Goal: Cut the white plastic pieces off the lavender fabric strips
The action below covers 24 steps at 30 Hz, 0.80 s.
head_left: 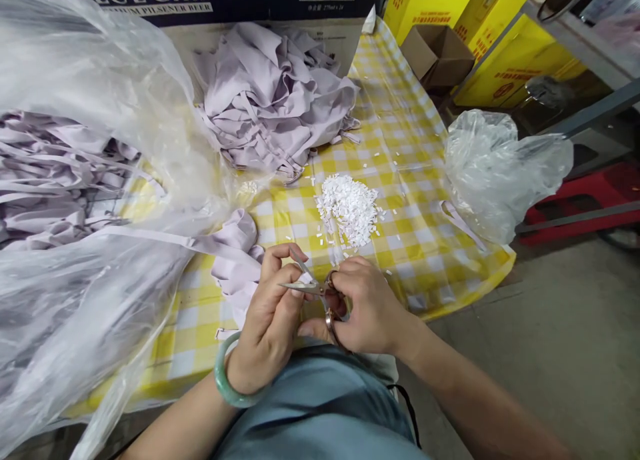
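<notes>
My right hand [367,303] has its fingers through the handles of a pair of scissors [316,289], whose blades are spread apart and point left. A small white piece [305,278] shows between the blades, by the fingertips of my left hand [275,307]. That hand is closed, pinching the edge of a lilac cloth [233,267] that trails off to its left with a long strap. Just beyond the scissors lies a heap of tiny white cut pieces [350,210]. What the left fingers grip is partly hidden by the fingers themselves.
A yellow checked tablecloth [395,153] covers the table. Lilac cloths [280,93] are piled at the back, with more inside a large clear plastic bag [130,293] at left. A crumpled plastic bag [500,167] sits at the right edge, near a metal rack [595,110].
</notes>
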Each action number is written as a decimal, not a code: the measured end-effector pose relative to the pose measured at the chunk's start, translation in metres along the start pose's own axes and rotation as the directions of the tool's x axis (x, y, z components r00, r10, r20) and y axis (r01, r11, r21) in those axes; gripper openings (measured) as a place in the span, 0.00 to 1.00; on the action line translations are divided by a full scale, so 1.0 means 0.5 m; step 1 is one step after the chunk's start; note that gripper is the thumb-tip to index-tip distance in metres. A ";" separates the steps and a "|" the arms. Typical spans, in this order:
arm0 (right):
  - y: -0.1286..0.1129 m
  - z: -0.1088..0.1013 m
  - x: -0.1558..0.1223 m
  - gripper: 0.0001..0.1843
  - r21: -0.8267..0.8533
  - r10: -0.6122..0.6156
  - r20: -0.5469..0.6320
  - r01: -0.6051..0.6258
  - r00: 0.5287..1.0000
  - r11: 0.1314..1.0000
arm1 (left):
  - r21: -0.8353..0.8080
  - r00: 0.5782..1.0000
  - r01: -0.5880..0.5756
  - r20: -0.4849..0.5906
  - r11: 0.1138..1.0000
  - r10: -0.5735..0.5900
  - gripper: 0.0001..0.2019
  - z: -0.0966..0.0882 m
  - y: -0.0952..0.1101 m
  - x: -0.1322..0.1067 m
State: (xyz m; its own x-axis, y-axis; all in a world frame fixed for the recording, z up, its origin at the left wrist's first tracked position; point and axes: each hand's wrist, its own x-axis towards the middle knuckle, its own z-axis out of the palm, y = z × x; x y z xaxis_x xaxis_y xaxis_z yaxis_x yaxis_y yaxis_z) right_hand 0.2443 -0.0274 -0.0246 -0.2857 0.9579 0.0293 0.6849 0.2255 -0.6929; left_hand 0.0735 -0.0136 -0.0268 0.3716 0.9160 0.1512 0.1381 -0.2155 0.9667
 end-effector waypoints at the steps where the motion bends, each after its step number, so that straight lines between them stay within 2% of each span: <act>1: 0.000 0.000 0.001 0.30 0.006 0.000 -0.001 0.000 1.000 1.000 | 0.005 1.000 -0.005 -0.001 1.000 0.005 0.16 0.000 0.000 0.000; 7: 0.004 0.005 0.002 0.31 0.003 -0.003 -0.019 0.003 1.000 1.000 | 0.019 0.999 -0.043 -0.009 0.999 0.043 0.15 -0.002 -0.002 -0.001; 13: 0.015 0.005 -0.003 0.30 -0.005 0.005 -0.014 -0.005 1.000 1.000 | 0.036 1.000 -0.013 0.007 0.999 0.013 0.15 0.004 -0.012 0.003; 19: 0.048 -0.001 -0.025 0.26 -0.040 0.173 0.008 -0.172 0.985 0.984 | 0.067 0.996 -0.032 0.088 0.997 0.027 0.16 0.030 -0.030 0.032; 22: 0.066 -0.007 -0.036 0.25 -0.030 0.308 0.014 -0.308 0.951 0.951 | 0.057 0.989 -0.042 0.142 0.997 0.034 0.16 0.051 -0.041 0.059; 24: 0.077 -0.012 -0.041 0.25 0.060 0.386 0.007 -0.386 0.922 0.921 | 0.055 0.987 -0.045 0.156 0.997 0.036 0.16 0.064 -0.045 0.073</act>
State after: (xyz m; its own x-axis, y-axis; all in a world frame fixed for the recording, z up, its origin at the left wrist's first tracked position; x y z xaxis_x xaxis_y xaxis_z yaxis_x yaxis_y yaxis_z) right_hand 0.2807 -0.0371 -0.0474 -0.0035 0.9694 -0.2456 0.7007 -0.1729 -0.6922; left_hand 0.1134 0.0137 -0.0498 0.5151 0.8435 0.1520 0.1711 -0.2750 0.9461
